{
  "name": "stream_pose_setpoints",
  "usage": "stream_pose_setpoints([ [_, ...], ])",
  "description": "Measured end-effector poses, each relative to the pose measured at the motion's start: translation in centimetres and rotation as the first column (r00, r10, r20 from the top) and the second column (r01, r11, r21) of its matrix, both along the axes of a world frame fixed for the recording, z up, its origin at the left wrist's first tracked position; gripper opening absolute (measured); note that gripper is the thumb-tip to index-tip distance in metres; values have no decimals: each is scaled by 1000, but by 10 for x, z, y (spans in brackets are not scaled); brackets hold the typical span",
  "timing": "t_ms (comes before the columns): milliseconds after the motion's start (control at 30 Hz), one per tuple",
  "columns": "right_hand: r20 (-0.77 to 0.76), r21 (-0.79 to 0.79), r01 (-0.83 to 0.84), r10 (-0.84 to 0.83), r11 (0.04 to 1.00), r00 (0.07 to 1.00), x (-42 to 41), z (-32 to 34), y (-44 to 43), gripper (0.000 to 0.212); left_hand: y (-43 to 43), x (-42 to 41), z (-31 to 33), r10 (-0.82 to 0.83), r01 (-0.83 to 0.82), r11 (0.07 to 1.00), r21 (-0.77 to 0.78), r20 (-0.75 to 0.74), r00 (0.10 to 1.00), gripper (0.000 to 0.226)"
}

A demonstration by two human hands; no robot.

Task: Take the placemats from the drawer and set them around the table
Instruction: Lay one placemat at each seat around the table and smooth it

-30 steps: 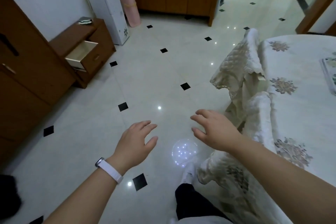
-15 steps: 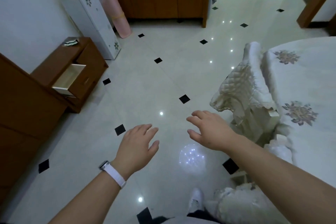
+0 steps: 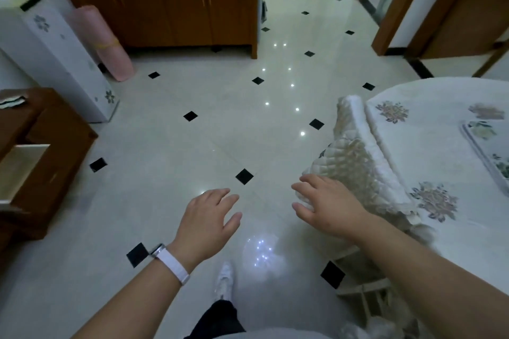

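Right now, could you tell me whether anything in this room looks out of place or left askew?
Only the drawer in the low wooden cabinet at the left, which stands pulled open. One placemat lies on the table. Both the left hand and right hand are open and empty.

The room was dim and cool-toned. Small ceiling lights glared as bright specks on the glossy floor (image 3: pixel 209 146), with a hazy cluster near the white shoe (image 3: pixel 224 281). Motion blur softened the left-edge drawer (image 3: pixel 19 170) and the lower right corner. Wide-angle distortion bent lines at the edges.
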State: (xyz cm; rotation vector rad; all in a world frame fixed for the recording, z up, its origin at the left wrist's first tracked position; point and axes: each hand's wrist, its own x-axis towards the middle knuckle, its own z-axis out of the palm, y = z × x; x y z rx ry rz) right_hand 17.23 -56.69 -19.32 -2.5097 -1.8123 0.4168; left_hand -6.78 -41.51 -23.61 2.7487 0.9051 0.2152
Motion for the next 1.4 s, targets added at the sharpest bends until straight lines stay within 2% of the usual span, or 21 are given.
stream_pose_setpoints([
  [133,22,24,167,-168,986,986,19,8,37,64,72,38,4,-138,138,990,1,50,989,45],
  [267,38,20,310,-311,950,950,29,22,64,53,144,77,4,-258,259,966,-11,59,964,47],
  [433,40,64,484,-486,873,873,37,33,72,52,182,140,10,-418,420,908,-6,76,905,50],
  [733,27,118,660,-667,742,745,89,35,60,48,173,263,24,-640,641,767,14,83,764,51],
  [867,-27,139,707,-711,693,702,136,23,58,49,166,314,23,-676,675,737,32,47,735,50],
  [1067,-71,168,720,-720,673,690,230,18,54,50,160,414,40,-705,704,707,74,-8,709,51],
  [1167,-92,222,755,-757,617,646,269,18,39,43,148,464,48,-735,734,672,96,-39,677,50],
  [1400,-128,188,850,-846,492,518,317,16,-20,50,91,557,59,-827,824,559,98,-15,562,51],
])
